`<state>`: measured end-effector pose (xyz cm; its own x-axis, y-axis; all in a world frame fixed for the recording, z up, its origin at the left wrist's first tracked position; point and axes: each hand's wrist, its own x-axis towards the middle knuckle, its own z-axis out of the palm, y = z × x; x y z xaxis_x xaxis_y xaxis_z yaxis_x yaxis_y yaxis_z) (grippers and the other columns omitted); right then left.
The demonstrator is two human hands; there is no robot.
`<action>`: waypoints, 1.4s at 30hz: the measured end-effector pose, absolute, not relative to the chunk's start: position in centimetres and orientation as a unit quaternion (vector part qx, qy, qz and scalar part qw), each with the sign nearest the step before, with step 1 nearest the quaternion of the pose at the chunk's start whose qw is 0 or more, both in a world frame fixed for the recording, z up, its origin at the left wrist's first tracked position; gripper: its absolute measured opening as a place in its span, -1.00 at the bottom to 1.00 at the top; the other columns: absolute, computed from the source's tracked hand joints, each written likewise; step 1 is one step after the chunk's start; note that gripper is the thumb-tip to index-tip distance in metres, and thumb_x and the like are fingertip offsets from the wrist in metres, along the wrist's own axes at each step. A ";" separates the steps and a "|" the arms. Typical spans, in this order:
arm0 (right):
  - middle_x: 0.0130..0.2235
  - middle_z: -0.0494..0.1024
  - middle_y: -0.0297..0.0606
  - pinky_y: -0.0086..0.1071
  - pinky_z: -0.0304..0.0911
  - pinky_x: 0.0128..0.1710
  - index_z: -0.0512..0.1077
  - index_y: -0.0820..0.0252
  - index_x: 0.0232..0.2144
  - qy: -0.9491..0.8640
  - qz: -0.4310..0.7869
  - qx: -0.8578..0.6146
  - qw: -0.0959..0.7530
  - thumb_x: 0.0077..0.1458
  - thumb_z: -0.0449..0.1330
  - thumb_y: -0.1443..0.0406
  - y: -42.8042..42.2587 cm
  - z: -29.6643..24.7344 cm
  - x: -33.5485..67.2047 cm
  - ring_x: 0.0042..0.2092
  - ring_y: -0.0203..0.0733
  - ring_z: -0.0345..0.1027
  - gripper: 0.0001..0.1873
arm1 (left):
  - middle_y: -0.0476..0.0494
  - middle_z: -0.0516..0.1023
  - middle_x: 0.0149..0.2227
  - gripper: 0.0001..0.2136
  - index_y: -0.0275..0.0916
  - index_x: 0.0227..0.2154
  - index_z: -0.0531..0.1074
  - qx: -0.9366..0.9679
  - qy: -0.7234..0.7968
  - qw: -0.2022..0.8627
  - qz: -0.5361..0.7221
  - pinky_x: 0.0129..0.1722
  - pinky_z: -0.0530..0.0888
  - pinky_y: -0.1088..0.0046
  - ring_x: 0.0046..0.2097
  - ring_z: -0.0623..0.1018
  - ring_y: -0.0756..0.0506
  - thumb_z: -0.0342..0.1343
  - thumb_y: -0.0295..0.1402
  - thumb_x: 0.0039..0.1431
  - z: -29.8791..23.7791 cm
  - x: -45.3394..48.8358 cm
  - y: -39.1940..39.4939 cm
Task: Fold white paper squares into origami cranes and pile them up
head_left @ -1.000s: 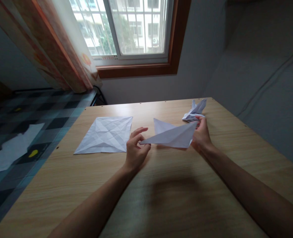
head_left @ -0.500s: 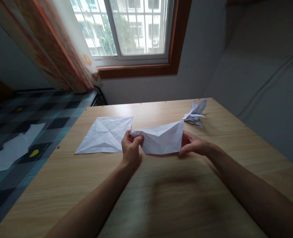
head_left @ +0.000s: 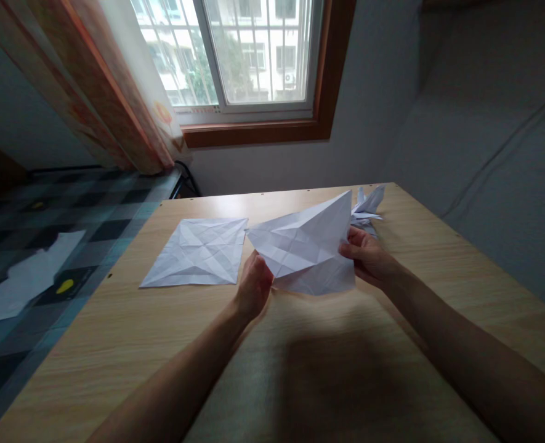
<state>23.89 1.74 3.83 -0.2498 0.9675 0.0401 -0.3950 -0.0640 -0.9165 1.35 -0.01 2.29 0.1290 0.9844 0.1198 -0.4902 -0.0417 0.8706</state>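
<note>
A white sheet of paper [head_left: 304, 243], creased and partly folded over, is held up above the wooden table [head_left: 115, 351]. My right hand [head_left: 369, 255] pinches its right edge between thumb and fingers. At the lower left corner my left hand [head_left: 255, 283] is closed on the paper, its fingertips partly hidden. Just left of that hand, a second white sheet [head_left: 202, 249] with a pattern of crossing creases lies flat. Behind my right hand stands a folded paper figure [head_left: 369, 200] with pointed parts, partly covered by the held sheet.
Left of the table is a surface under a checked cloth [head_left: 101, 203] with some white paper [head_left: 32, 271] on it. A window [head_left: 258, 55] and a patterned curtain [head_left: 115, 86] are at the back. A cable [head_left: 507, 141] runs along the right wall.
The held sheet has opened wider, its upper right corner rising. My right hand has moved up and pinches the edge; my left hand has shifted slightly right and down.
</note>
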 end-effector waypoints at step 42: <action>-0.60 0.46 -0.38 -0.44 0.13 -0.62 0.39 0.19 -0.45 -0.421 0.430 -0.531 0.597 -0.21 0.33 -0.01 4.2 -1.5 24.7 -0.61 -0.30 0.23 -0.57 | 0.05 0.20 -0.66 -0.52 -0.25 -0.65 0.27 0.568 0.561 0.383 0.464 -0.58 0.19 0.54 -0.56 0.24 0.03 0.03 0.10 0.05 2.2 -0.4 2.0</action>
<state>24.70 4.24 -1.54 0.2753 0.9603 0.0454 -0.0669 0.0662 -0.9956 -0.43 2.03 2.25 -0.0603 0.9934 0.0976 0.2827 -0.0768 0.9561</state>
